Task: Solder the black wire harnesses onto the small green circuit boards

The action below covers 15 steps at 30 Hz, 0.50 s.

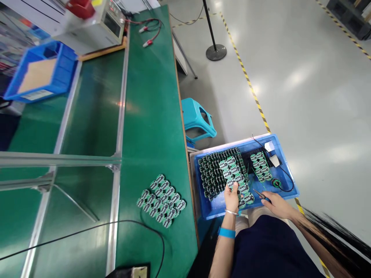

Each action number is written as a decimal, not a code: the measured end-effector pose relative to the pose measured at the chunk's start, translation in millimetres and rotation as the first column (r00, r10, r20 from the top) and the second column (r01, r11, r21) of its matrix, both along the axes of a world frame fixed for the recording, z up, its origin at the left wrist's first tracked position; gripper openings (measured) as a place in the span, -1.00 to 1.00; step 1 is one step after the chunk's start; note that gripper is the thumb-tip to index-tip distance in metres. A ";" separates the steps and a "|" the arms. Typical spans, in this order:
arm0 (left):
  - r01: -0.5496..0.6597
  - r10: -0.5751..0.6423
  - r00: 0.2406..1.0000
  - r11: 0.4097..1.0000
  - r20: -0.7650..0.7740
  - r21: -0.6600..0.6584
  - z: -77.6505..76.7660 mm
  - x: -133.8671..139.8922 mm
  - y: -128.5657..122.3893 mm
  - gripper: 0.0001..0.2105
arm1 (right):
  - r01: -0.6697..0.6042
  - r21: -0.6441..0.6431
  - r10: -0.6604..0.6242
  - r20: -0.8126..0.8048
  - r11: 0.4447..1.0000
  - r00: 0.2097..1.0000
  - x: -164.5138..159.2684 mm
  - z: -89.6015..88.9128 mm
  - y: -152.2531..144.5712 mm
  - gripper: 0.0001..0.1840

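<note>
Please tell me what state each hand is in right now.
Left hand: closed on a panel of round circuit boards, thumb on top.
Right hand: closed around a small pointed tool.

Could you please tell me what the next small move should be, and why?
Probably bring the tool in the right hand to the circuit-board panel: the left hand holds that panel, and the tool's tip points toward it.
</note>
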State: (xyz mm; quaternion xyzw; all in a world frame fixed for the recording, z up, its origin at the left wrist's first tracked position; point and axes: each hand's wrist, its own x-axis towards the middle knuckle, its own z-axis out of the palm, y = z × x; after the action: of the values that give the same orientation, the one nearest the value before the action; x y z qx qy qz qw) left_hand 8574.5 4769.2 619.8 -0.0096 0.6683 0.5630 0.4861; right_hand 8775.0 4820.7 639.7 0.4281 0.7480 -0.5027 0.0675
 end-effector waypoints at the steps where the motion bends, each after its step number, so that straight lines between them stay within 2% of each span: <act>1: -0.011 0.011 1.000 1.000 -0.014 -0.007 -0.5 -0.3 -1.2 -0.56 | 0.001 0.000 -0.001 0.028 1.000 1.000 1.2 -0.7 -1.3 -0.72; 3: -0.041 0.040 0.998 0.999 -0.047 -0.026 -1.3 -2.2 -5.1 -0.58 | 0.021 0.008 -0.022 0.103 1.000 0.994 2.5 -6.2 -1.5 -0.72; 6: -0.101 0.095 0.991 0.993 -0.096 -0.064 -2.5 -8.1 -15.3 -0.61 | 0.099 0.044 -0.105 0.187 0.994 0.977 -8.3 -23.5 4.8 -0.70; 10: -0.149 0.136 0.982 0.983 -0.132 -0.102 -1.4 -15.0 -29.3 -0.64 | 0.218 0.092 -0.235 0.247 0.972 0.940 -51.8 -56.3 17.9 -0.68; 15: -0.103 0.087 0.986 0.989 -0.144 -0.108 6.7 -11.5 -30.6 -0.70 | 0.275 0.171 -0.314 0.287 0.946 0.905 -93.0 -85.0 23.1 -0.65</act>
State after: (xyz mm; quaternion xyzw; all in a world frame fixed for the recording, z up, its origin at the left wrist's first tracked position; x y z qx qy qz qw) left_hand 8562.9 4738.6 626.5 -0.0302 0.7306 0.5455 0.4097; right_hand 8682.0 4843.7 554.6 0.6132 0.6851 -0.3850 0.0799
